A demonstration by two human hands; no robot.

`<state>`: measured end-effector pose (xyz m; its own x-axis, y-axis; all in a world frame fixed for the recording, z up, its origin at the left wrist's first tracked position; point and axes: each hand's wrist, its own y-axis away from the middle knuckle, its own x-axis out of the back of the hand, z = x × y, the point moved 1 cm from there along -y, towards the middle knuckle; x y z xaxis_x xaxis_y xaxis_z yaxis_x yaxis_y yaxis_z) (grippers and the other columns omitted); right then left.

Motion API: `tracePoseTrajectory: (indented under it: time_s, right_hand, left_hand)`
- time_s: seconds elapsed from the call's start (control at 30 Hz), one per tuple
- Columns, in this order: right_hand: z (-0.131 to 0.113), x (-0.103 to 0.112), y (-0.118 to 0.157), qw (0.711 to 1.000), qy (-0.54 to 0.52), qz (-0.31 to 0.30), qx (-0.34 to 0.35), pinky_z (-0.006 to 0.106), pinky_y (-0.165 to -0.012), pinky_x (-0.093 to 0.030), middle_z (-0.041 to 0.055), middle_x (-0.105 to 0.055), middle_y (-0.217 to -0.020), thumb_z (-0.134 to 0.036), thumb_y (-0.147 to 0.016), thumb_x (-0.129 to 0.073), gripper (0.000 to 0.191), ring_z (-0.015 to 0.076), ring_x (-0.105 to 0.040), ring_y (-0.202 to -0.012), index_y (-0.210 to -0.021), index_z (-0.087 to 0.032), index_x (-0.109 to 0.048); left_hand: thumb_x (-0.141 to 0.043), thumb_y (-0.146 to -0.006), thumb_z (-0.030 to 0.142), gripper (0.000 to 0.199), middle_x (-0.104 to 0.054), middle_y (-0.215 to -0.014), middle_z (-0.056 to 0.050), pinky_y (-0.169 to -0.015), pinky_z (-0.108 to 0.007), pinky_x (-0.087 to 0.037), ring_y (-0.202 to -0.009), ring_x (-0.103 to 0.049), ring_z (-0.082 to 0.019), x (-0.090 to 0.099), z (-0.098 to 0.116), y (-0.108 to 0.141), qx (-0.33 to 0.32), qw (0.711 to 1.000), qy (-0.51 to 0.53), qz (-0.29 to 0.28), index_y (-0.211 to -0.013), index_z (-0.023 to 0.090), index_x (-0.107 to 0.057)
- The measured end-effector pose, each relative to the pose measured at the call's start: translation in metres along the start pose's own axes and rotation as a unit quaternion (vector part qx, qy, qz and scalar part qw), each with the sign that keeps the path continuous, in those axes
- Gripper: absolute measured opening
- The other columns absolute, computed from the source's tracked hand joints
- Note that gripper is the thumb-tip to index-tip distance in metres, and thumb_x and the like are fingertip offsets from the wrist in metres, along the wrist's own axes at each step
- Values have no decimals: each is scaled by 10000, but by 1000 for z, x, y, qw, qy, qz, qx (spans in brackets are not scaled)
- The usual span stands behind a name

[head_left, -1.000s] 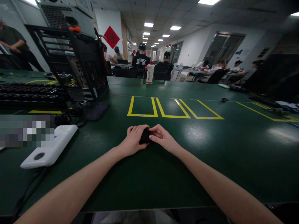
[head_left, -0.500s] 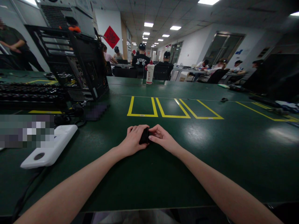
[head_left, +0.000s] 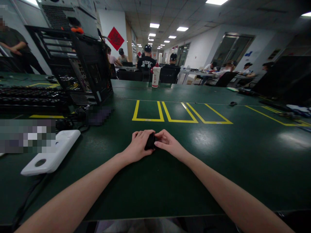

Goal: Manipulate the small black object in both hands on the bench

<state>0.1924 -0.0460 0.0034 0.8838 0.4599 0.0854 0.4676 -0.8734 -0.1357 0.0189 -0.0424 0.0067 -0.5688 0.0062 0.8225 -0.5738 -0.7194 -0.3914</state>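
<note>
A small black object [head_left: 150, 141] rests at the middle of the green table [head_left: 155, 181], between my two hands. My left hand [head_left: 139, 145] is wrapped round its left side, fingers over the top and thumb along the near edge. From the right, my right hand [head_left: 167, 142] touches the object's right side with bent fingers and thumb; whether its fingertips grip anything small is hidden. Beyond the hands, yellow tape outlines [head_left: 148, 120] mark the tabletop.
Left stand a black open computer case [head_left: 91, 71] and a white power strip [head_left: 52, 155] with a dark cable. A white and red bottle [head_left: 155, 76] is at the far edge. A small dark item [head_left: 232, 103] lies right. People sit at tables behind.
</note>
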Motion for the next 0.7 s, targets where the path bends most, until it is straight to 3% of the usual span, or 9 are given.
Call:
tracePoseTrajectory:
  time_s: [0.13,0.4,0.7]
  right_hand:
    - [-3,-2,0,1000,7,17,0,363,-852,-435,15,-538,-976,-249,-755,-586,199,162,-549,-946,-924,-210,-487]
    - [-3,0,-1,999,33,29,-30,395,-909,-405,45,-518,-1053,-247,-743,-597,354,178,-517,-1013,-1062,-216,-446]
    - [-6,-2,3,1000,27,-10,2,373,-878,-424,13,-499,-1031,-145,-698,-626,318,174,-536,-1002,-956,-216,-454]
  left_hand:
    - [-605,-703,251,562,-467,-1165,-53,-928,-424,-248,-1063,-436,-240,0,0,0,-1,1000,-1,-1,-1181,237,-310]
    - [-606,-705,253,572,-459,-1177,-50,-930,-424,-246,-1069,-431,-240,0,-1,0,0,1000,2,-5,-1189,243,-301]
    - [-617,-679,223,602,-458,-1185,-53,-929,-429,-240,-1074,-424,-246,-1,-2,0,3,1000,-3,-7,-1191,246,-300]
